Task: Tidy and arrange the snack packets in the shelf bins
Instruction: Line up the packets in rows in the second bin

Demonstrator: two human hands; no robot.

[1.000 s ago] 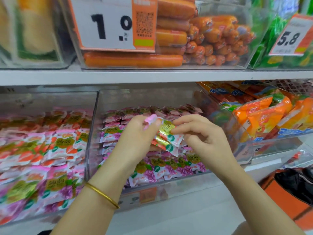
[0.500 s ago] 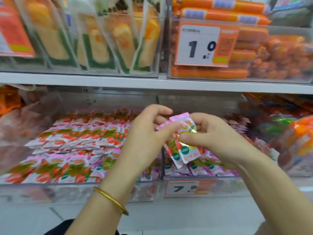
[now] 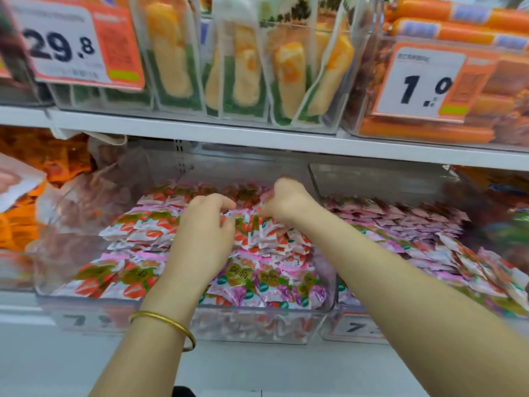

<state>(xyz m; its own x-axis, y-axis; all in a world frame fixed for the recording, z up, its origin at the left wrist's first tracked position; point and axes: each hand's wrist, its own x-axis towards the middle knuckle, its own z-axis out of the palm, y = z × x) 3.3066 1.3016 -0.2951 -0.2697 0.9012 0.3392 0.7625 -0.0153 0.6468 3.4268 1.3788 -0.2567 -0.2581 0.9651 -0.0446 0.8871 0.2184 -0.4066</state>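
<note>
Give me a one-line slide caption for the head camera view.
Left hand and right hand reach among pink-and-red snack packets in a clear shelf bin.

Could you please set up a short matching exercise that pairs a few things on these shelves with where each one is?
Things
1. gold bangle
2. 29.8 price tag
3. 1.0 price tag
4. purple packets

Places
A. upper shelf on the right, in front of the orange sausages
B. front right part of the clear bin on the lower shelf
C. around the wrist of the left hand
D. upper shelf, far left

Pairs: 1-C, 2-D, 3-A, 4-B
</note>
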